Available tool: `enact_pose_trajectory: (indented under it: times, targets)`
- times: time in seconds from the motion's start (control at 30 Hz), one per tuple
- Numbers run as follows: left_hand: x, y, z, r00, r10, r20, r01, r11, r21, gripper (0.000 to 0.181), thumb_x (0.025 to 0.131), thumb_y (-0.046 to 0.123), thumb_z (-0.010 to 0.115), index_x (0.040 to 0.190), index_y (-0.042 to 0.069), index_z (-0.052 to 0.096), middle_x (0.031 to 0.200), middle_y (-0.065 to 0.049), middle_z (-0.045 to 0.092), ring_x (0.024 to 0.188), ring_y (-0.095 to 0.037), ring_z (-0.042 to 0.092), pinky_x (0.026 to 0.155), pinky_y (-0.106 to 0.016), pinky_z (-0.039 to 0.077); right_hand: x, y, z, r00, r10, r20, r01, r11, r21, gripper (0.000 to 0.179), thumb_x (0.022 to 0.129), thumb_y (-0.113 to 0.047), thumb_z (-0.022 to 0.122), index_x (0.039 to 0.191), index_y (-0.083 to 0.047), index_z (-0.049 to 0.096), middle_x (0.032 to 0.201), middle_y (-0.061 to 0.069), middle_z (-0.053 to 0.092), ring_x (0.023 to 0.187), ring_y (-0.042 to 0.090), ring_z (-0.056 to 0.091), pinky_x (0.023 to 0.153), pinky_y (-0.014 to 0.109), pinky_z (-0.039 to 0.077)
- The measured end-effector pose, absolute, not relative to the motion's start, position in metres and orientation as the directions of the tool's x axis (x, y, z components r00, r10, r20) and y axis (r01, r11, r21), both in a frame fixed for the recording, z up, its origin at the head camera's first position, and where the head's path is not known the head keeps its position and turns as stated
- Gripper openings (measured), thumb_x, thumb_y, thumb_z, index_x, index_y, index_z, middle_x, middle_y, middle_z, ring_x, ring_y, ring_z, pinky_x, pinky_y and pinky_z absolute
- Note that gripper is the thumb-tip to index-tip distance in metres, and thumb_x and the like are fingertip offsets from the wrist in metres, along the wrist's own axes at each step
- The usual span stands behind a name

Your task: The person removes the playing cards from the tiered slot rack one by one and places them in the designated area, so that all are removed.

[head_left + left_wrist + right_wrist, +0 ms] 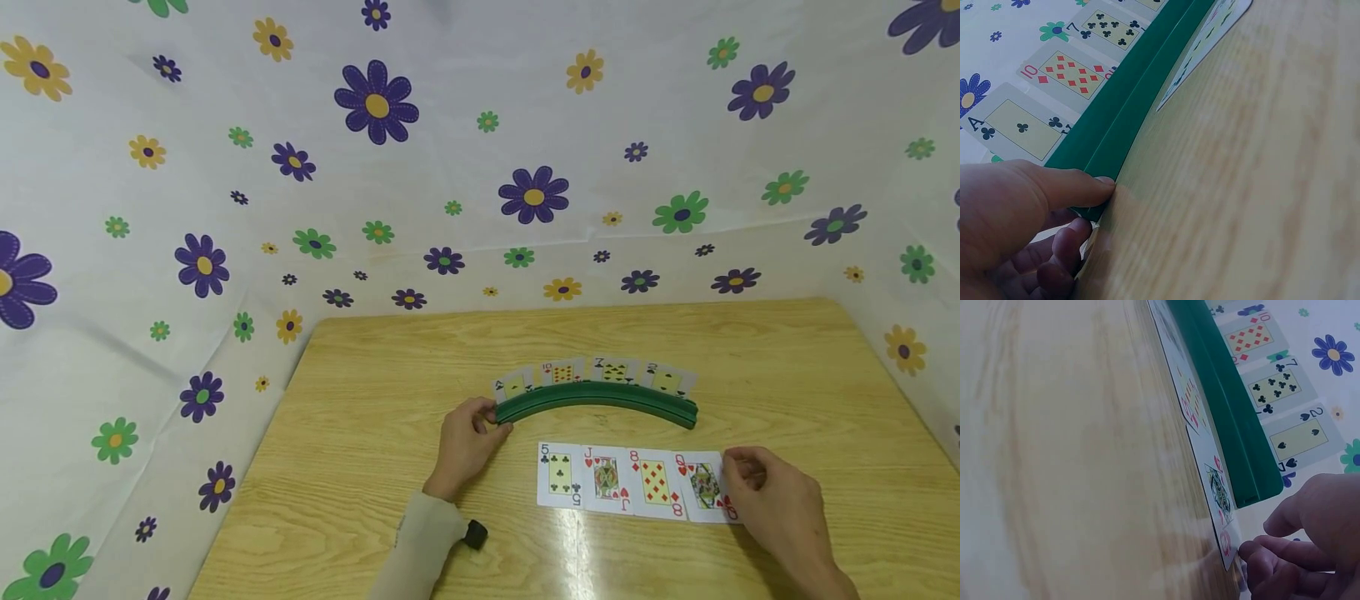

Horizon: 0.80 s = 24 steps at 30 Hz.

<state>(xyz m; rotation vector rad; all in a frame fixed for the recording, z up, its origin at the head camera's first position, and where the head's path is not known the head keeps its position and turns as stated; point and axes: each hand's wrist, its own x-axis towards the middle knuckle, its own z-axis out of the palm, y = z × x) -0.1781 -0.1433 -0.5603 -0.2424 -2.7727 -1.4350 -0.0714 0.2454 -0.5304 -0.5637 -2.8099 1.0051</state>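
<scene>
My left hand (468, 442) pinches the left end of a curved green card holder (592, 392), thumb on the front face. Standing in the holder are the ace of clubs (1022, 128), ten of diamonds (1072, 75), seven of clubs (1275, 387) and two of spades (1300, 439). Before it, face up on the table, lie the five of clubs (559, 473), jack of hearts (606, 478), eight of diamonds (655, 484) and queen of hearts (705, 486), edge to edge. My right hand (783, 500), fingers loosely bent, touches the queen's right edge.
The wooden table (375, 400) meets a white flowered cloth (450, 150) at the back and sides. A small black object (475, 534) sits at my left wrist, by the sleeve (423, 542). Light glares off the table below the card row.
</scene>
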Motion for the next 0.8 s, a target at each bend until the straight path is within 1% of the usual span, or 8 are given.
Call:
enact_pose_trajectory:
  times: [0.17,0.37,0.6,0.67,0.73,0.8]
  targets:
    - [-0.177,-0.144,-0.56,-0.989,0.126,0.082,0.14,0.568,0.811,0.033,0.092,0.012,0.088,0.121,0.002,0.077,0.101,-0.01,0.076,0.07,-0.002,0.052,0.063,-0.018,0.045,-0.07,0.239,-0.528,-0.934,0.357,0.001,0.273,0.716,-0.642,0.024,0.103,-0.014,0.068,0.115,0.005,0.077,0.091,0.015,0.077,0.075,0.017,0.064,0.058,0.021,0.044]
    - [-0.176,-0.144,-0.559,-0.988,0.125,0.087,0.144,0.572,0.807,0.032,0.092,0.011,0.088,0.121,0.002,0.077,0.101,-0.01,0.075,0.07,-0.002,0.052,0.063,-0.019,0.045,-0.07,0.224,-0.525,-0.947,0.315,0.069,0.195,0.729,-0.656,0.019,0.102,-0.013,0.069,0.11,0.0,0.08,0.088,0.01,0.078,0.072,0.01,0.062,0.059,0.021,0.045]
    - [-0.176,-0.144,-0.558,-0.989,0.124,0.084,0.141,0.573,0.808,0.033,0.092,0.011,0.088,0.121,0.002,0.077,0.102,-0.01,0.075,0.07,-0.002,0.052,0.064,-0.018,0.045,-0.081,0.208,-0.52,-0.958,0.279,0.062,0.169,0.727,-0.665,0.019,0.103,-0.015,0.07,0.112,-0.001,0.079,0.091,0.011,0.077,0.076,0.017,0.064,0.059,0.021,0.043]
    - [-0.177,-0.144,-0.559,-0.988,0.127,0.09,0.147,0.569,0.809,0.033,0.092,0.011,0.088,0.121,0.001,0.076,0.101,-0.011,0.075,0.07,-0.002,0.052,0.064,-0.018,0.045,-0.084,0.207,-0.518,-0.961,0.264,0.084,0.144,0.734,-0.664,0.019,0.103,-0.015,0.07,0.111,-0.001,0.079,0.09,0.01,0.078,0.076,0.017,0.064,0.059,0.021,0.043]
    - [-0.177,-0.143,-0.559,-0.986,0.132,0.1,0.157,0.564,0.811,0.033,0.092,0.011,0.088,0.121,0.0,0.076,0.101,-0.012,0.075,0.07,-0.002,0.052,0.064,-0.018,0.045,-0.087,0.208,-0.516,-0.961,0.252,0.116,0.113,0.736,-0.667,0.018,0.103,-0.014,0.07,0.11,0.0,0.079,0.089,0.01,0.078,0.075,0.014,0.064,0.058,0.021,0.044]
    - [-0.177,-0.143,-0.56,-0.984,0.14,0.112,0.172,0.559,0.811,0.034,0.091,0.011,0.088,0.121,-0.001,0.076,0.1,-0.013,0.075,0.07,-0.002,0.052,0.063,-0.019,0.046,-0.09,0.212,-0.514,-0.953,0.251,0.167,0.078,0.742,-0.666,0.016,0.102,-0.013,0.071,0.109,-0.001,0.08,0.088,0.01,0.078,0.072,0.008,0.061,0.057,0.021,0.044]
